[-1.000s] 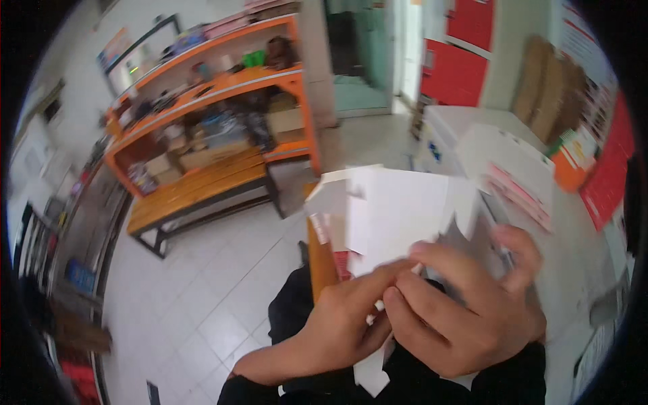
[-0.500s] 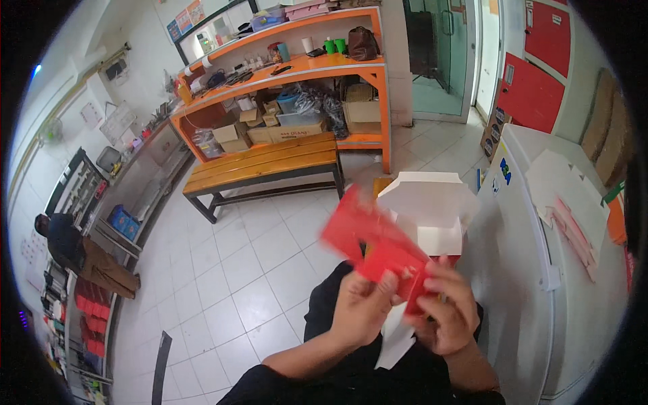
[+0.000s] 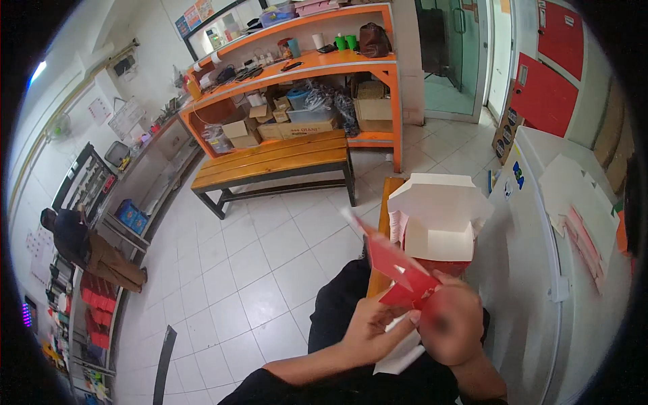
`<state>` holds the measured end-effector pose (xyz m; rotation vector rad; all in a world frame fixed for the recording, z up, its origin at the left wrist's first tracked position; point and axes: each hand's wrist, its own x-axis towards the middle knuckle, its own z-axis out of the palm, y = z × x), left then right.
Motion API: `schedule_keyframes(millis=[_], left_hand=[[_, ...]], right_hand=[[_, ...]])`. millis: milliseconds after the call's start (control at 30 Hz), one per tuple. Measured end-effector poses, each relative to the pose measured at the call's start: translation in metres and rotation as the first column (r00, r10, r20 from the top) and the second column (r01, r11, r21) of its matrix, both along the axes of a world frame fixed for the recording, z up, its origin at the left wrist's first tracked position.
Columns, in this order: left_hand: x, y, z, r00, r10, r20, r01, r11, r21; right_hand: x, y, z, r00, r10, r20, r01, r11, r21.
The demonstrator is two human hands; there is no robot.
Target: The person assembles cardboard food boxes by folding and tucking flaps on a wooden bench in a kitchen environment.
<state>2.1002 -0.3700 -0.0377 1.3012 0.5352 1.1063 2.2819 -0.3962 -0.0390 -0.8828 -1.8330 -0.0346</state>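
Over my lap is a red cardboard box blank (image 3: 393, 264), partly folded, with its far end smeared by motion. My left hand (image 3: 373, 331) pinches its lower edge between thumb and fingers. At the right end, my right hand (image 3: 453, 322) is closed round the card; a blur hides part of that hand. Below them a white flap (image 3: 403, 358) shows over my dark clothing; whether it belongs to the same blank I cannot tell. Just beyond stands a red box with a white inside (image 3: 440, 244), its lid raised.
That box rests by a wooden bench (image 3: 379, 270). A white chest freezer (image 3: 520, 270) with flat white and pink cardboard (image 3: 582, 236) on top is at right. Farther off are another wooden bench (image 3: 270, 162) and an orange shelf (image 3: 297, 75). A person (image 3: 84, 246) stands at the left counter.
The red blank has turned edge-on and its panels now bend at an angle. My right hand has rolled over. The view has shifted slightly, showing more of the near bench.
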Motion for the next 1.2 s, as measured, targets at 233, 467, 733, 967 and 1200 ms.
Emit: schedule_keyframes(millis=[233, 467, 733, 967, 1200], left_hand=[[-0.037, 0.024, 0.048, 0.676, 0.090, -0.732, 0.371, 0.816, 0.443], [-0.035, 0.022, 0.036, 0.838, 0.250, -0.486, 0.038, 0.861, 0.508], [-0.027, 0.018, 0.028, 0.852, 0.402, -0.336, -0.081, 0.734, 0.674], [-0.032, 0.010, 0.016, 0.827, 0.501, -0.255, -0.059, 0.529, 0.847], [-0.034, 0.020, -0.020, 0.741, 0.219, -0.634, 0.263, 0.774, 0.575]], right_hand=[[0.034, 0.012, 0.037, 0.995, 0.069, 0.078, -0.069, 0.998, -0.007], [0.024, 0.010, 0.042, 1.000, -0.016, -0.004, 0.014, 0.977, -0.211], [0.029, 0.002, 0.044, 0.984, 0.147, 0.097, -0.095, 0.907, -0.411], [0.012, 0.020, 0.056, 0.918, -0.215, -0.333, 0.190, 0.976, -0.105], [0.041, 0.003, 0.045, 0.736, -0.408, -0.541, 0.145, 0.875, -0.463]])
